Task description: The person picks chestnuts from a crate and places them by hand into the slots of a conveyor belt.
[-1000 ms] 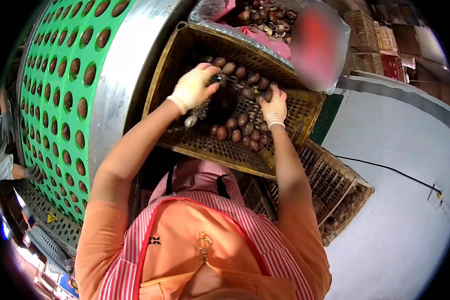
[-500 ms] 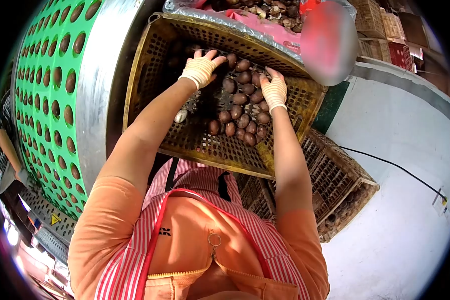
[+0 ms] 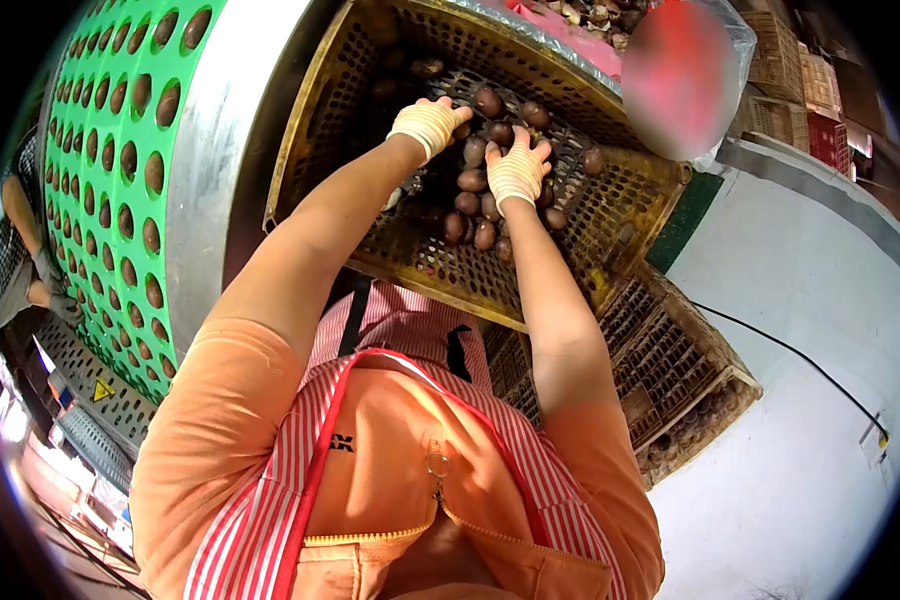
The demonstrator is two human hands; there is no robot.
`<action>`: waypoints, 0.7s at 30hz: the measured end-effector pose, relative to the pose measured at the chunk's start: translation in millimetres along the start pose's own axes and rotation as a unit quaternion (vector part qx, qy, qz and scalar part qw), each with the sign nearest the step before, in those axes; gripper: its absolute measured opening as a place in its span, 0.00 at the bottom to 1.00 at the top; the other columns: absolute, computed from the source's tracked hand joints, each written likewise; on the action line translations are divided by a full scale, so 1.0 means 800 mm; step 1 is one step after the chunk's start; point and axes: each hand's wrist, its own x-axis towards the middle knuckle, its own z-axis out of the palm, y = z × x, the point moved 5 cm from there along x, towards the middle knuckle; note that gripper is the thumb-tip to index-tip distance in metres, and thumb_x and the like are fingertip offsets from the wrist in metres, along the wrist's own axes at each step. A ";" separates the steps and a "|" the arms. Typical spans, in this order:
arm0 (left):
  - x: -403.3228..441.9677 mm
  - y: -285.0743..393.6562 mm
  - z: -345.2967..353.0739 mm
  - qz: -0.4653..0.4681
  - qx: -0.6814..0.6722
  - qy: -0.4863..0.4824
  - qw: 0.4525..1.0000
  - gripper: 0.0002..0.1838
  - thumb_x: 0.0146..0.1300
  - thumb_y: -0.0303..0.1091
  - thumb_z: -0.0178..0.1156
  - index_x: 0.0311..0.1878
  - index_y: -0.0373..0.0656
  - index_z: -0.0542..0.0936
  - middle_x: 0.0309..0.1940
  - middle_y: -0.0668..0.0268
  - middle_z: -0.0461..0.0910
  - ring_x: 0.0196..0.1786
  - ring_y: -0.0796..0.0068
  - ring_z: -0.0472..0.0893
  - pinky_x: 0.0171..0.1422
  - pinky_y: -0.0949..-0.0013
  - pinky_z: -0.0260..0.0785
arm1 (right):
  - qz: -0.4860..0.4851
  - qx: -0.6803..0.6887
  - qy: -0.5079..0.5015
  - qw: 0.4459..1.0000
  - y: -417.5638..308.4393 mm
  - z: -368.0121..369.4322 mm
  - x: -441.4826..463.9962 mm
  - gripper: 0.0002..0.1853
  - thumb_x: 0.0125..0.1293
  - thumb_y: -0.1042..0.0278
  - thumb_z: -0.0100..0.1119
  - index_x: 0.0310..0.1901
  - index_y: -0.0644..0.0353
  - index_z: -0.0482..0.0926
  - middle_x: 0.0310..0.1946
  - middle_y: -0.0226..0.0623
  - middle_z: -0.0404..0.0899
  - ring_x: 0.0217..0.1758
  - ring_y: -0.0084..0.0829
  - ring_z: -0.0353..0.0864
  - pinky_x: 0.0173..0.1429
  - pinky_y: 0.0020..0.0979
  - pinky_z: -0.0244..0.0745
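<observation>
Several dark brown eggs (image 3: 468, 203) lie loose in a worn yellow-brown perforated crate (image 3: 440, 295). My left hand (image 3: 432, 128), in a cream glove with bare fingertips, reaches over the back middle of the crate, its fingers stretched out against the eggs there. In a matching glove, my right hand (image 3: 517, 170) rests on top of the eggs right of centre, fingers spread. Neither hand has an egg lifted. Eggs under the palms are partly hidden. A pale egg (image 3: 394, 198) shows beside my left wrist, partly covered by it.
At the left, a green panel (image 3: 100, 190) holds rows of brown eggs in its holes, edged by a metal rim (image 3: 215, 170). Another person's gloved hand (image 3: 65, 305) is by its far side. A brown crate (image 3: 685, 385) stands lower right, near a cable (image 3: 790, 350).
My right hand has moved left from the right side of the eggs onto their middle, closer to my left hand. The eggs have shifted and spread. The view has moved slightly.
</observation>
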 end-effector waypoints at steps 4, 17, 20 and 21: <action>-0.022 -0.007 -0.004 -0.041 -0.132 -0.070 0.988 0.29 0.62 0.36 0.66 0.65 0.49 0.69 0.58 0.52 0.74 0.56 0.44 0.77 0.57 0.51 0.73 | -0.010 -0.058 -0.054 0.997 0.007 -0.003 -0.017 0.29 0.61 0.57 0.66 0.64 0.43 0.70 0.70 0.47 0.50 0.69 0.60 0.61 0.67 0.52 0.70; -0.069 0.116 0.091 0.172 -0.070 -0.445 0.876 0.47 0.55 0.61 0.67 0.70 0.37 0.68 0.67 0.48 0.70 0.69 0.52 0.70 0.69 0.53 0.63 | -0.193 -0.092 -0.034 0.976 0.022 0.024 -0.018 0.30 0.57 0.64 0.70 0.62 0.45 0.72 0.67 0.55 0.54 0.58 0.59 0.72 0.60 0.48 0.73; -0.057 0.123 0.114 0.211 -0.125 -0.471 0.847 0.43 0.56 0.63 0.65 0.70 0.47 0.70 0.65 0.58 0.74 0.66 0.61 0.72 0.70 0.56 0.62 | -0.208 -0.041 -0.036 0.977 0.029 0.038 0.005 0.31 0.52 0.54 0.71 0.60 0.44 0.76 0.60 0.58 0.59 0.51 0.62 0.76 0.58 0.49 0.74; -0.055 0.123 0.122 0.188 -0.169 -0.487 0.836 0.41 0.59 0.61 0.64 0.71 0.49 0.70 0.62 0.61 0.77 0.64 0.66 0.73 0.69 0.58 0.63 | -0.208 -0.040 -0.031 0.977 0.026 0.038 0.008 0.31 0.52 0.53 0.71 0.60 0.44 0.76 0.59 0.58 0.60 0.51 0.62 0.76 0.58 0.48 0.74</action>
